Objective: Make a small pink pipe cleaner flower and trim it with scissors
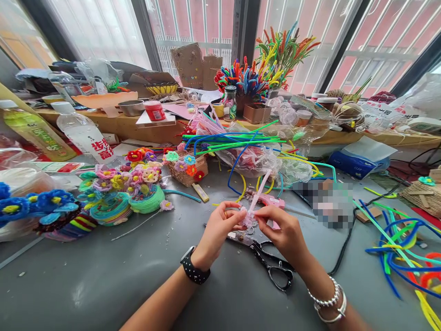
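A pale pink fuzzy piece (249,219) sits above the grey table (148,280), its edges hidden by fingers; its strip (261,189) points away, long axis leaning slightly right. The left hand (223,225) and right hand (280,227) each pinch the piece between thumb and fingers. Below lies one pair of scissors (257,250), blades partly covered by the left hand. Behind is one pink tool (272,201), partly hidden. Three flower pots (148,201) stand at left.

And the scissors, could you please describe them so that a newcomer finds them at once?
On the grey table, find the left hand and right hand, which hold a pale pink fuzzy piece. The scissors lie just below both hands in the picture, blades toward the left. Two large black finger loops set them apart from the pink tool behind the hands.
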A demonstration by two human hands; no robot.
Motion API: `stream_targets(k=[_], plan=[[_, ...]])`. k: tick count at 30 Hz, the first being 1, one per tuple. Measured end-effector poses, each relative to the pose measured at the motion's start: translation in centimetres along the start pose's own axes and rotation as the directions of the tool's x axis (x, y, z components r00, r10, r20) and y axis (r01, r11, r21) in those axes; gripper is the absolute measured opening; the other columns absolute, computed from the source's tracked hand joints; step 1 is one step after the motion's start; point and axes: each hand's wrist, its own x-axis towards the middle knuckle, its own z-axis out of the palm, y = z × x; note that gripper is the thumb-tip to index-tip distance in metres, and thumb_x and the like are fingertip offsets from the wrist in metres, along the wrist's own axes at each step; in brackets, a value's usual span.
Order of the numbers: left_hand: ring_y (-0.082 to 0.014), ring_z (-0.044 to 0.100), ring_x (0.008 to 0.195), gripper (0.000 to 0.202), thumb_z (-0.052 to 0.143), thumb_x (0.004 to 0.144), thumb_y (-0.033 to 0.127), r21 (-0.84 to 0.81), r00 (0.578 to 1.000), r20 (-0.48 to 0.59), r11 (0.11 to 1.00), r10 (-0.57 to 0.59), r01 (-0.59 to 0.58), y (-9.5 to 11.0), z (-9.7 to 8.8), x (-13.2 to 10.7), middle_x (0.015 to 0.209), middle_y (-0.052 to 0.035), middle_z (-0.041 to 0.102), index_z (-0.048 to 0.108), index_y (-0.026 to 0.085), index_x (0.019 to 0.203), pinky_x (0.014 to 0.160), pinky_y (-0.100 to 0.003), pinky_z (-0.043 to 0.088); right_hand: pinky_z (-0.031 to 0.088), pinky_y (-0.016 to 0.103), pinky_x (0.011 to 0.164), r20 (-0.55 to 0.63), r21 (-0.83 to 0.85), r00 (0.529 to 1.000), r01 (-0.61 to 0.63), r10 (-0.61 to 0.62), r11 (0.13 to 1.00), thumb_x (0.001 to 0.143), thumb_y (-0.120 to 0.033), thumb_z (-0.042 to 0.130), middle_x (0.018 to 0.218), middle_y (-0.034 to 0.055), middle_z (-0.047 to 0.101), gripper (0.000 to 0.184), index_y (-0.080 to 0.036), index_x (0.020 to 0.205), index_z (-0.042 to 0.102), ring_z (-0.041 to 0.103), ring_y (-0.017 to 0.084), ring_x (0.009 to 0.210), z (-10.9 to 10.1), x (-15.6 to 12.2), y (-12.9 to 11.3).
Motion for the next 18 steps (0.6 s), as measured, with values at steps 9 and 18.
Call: stream_targets(k=[9, 18], plan=[[-0.0078, 0.054, 0.050, 0.036, 0.065, 0.063, 0.032, 0.078, 1.000, -0.017, 0.997, 0.000, 0.001, 0.09, -0.14, 0.06, 0.058, 0.0043, 0.056, 0.045, 0.016, 0.088, 0.053, -0.021, 0.044, 0.045, 0.026, 0.060, 0.192, -0.285, 0.949, 0.296, -0.248, 0.912, 0.081, -0.010, 0.041, 0.074, 0.0057, 0.061, 0.020, -0.018, 0.084, 0.058, 0.055, 0.015, 0.068, -0.32, 0.21, -0.09], [-0.0085, 0.055, 0.056, 0.039, 0.070, 0.058, 0.027, 0.049, 1.000, 0.021, 0.999, 0.015, -0.016, 0.24, -0.18, 0.02, 0.061, 0.0028, 0.058, 0.047, 0.014, 0.088, 0.057, -0.021, 0.042, 0.044, 0.029, 0.064, 0.180, -0.164, 0.975, 0.161, -0.131, 0.973, 0.081, -0.013, 0.041, 0.076, 0.0065, 0.061, 0.018, -0.017, 0.085, 0.059, 0.054, 0.016, 0.071, -0.37, 0.12, -0.60]])
